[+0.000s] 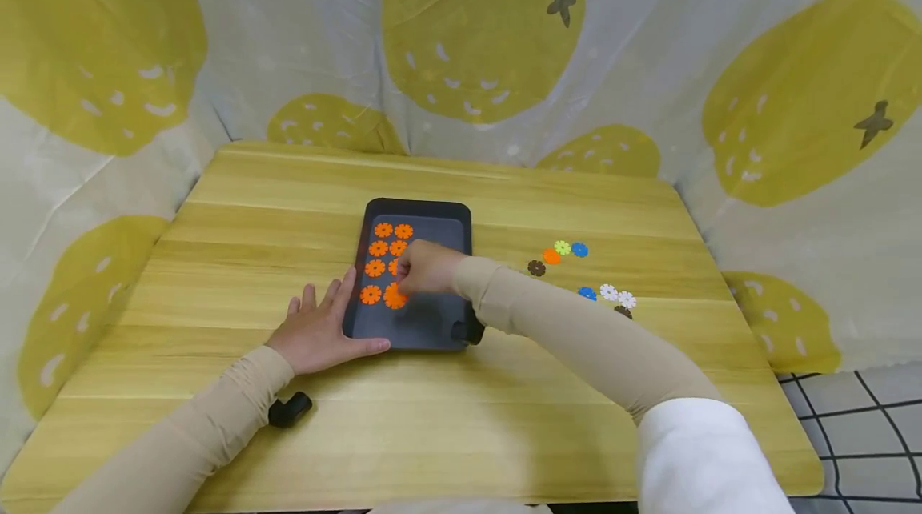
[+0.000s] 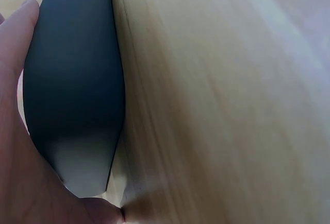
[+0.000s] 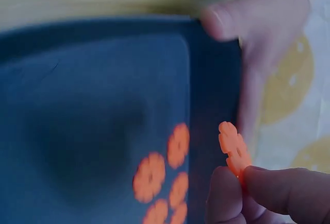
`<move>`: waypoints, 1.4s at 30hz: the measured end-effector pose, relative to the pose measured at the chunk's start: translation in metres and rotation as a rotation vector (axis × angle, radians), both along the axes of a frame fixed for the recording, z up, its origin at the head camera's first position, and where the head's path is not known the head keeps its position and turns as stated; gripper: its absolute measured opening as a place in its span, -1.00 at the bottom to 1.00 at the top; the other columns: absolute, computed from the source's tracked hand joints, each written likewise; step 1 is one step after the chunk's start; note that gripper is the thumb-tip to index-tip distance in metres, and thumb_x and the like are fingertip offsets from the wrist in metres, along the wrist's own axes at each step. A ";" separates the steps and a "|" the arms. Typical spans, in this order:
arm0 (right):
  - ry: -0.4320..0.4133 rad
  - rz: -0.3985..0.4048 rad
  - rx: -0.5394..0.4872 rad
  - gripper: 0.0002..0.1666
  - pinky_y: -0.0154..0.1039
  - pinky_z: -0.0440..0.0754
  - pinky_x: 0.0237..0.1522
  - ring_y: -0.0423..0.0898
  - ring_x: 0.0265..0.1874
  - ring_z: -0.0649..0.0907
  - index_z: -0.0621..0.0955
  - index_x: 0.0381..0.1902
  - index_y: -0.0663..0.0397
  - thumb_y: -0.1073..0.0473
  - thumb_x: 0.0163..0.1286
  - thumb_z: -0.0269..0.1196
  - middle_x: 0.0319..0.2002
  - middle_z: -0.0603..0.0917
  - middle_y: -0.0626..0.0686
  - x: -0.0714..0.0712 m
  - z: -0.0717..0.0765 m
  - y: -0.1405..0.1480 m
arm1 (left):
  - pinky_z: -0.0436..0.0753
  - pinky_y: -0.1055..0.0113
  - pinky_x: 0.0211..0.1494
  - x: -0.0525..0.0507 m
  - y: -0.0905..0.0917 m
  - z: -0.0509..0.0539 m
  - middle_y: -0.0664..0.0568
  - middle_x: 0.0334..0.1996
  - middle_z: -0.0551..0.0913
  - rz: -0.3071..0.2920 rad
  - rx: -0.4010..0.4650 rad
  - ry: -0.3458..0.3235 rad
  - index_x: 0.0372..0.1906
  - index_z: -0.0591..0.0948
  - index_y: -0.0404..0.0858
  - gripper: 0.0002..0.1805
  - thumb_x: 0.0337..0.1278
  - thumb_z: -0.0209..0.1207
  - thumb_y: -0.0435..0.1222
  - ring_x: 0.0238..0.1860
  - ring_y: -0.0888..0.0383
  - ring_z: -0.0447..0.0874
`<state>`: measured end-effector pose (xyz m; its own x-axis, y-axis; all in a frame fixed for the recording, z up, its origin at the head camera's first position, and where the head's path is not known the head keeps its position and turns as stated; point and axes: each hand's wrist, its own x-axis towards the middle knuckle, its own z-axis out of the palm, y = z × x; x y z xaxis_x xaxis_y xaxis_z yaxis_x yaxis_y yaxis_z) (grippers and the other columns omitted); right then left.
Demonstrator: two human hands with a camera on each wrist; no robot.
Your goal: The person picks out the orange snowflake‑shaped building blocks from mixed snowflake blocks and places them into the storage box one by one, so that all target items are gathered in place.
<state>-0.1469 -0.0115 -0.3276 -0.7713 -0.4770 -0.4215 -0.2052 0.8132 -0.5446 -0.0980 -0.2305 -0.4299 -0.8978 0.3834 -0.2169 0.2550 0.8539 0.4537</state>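
Note:
Several orange notched plastic discs (image 1: 370, 295) lie in two columns on the left side of a dark rectangular baking tray (image 1: 435, 322). My right hand (image 1: 430, 267) is over the tray. Between thumb and finger it pinches another orange notched disc (image 3: 234, 149), tilted on edge above the tray in the right wrist view. My left hand (image 1: 320, 334) rests against the tray's near-left corner, fingers spread straight along the left side and thumb by the near edge. The left wrist view shows the tray's outer wall (image 2: 77, 80) beside that hand. The right hand hides part of the second column.
On the wooden table (image 1: 504, 418), right of the tray, loose notched discs lie scattered: blue (image 1: 579, 250), green (image 1: 562, 247), orange (image 1: 551, 257), brown (image 1: 536, 267) and white (image 1: 608, 292). A lemon-patterned curtain (image 1: 483, 34) stands behind the table.

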 end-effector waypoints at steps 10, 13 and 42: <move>-0.079 0.046 0.110 -0.49 -0.40 0.23 -0.60 -0.22 -0.73 0.30 0.38 -0.76 -0.01 0.27 0.40 0.25 -0.76 0.30 -0.11 -0.001 -0.039 -0.044 | -0.13 -0.55 0.44 0.000 0.000 -0.001 -0.45 0.57 0.05 -0.004 0.004 -0.005 0.66 -0.29 -0.16 0.48 -0.14 0.10 0.61 0.50 -0.69 -0.20; -0.084 0.035 0.110 -0.52 -0.41 0.27 -0.59 -0.21 -0.72 0.35 0.43 -0.74 0.01 0.26 0.40 0.26 -0.75 0.35 -0.10 -0.002 -0.042 -0.047 | -0.13 -0.55 0.44 0.000 0.000 -0.001 -0.46 0.57 0.04 -0.002 0.001 -0.003 0.66 -0.29 -0.16 0.48 -0.14 0.09 0.61 0.50 -0.69 -0.21; 0.322 -0.175 0.171 -0.47 0.11 0.63 0.10 0.23 0.06 0.64 0.52 0.32 0.21 0.16 0.46 0.29 0.14 0.58 0.33 -0.010 -0.021 0.194 | -0.12 -0.54 0.46 0.000 0.001 0.001 -0.45 0.58 0.01 0.009 -0.011 -0.011 0.65 -0.35 -0.11 0.49 -0.15 0.08 0.62 0.50 -0.69 -0.22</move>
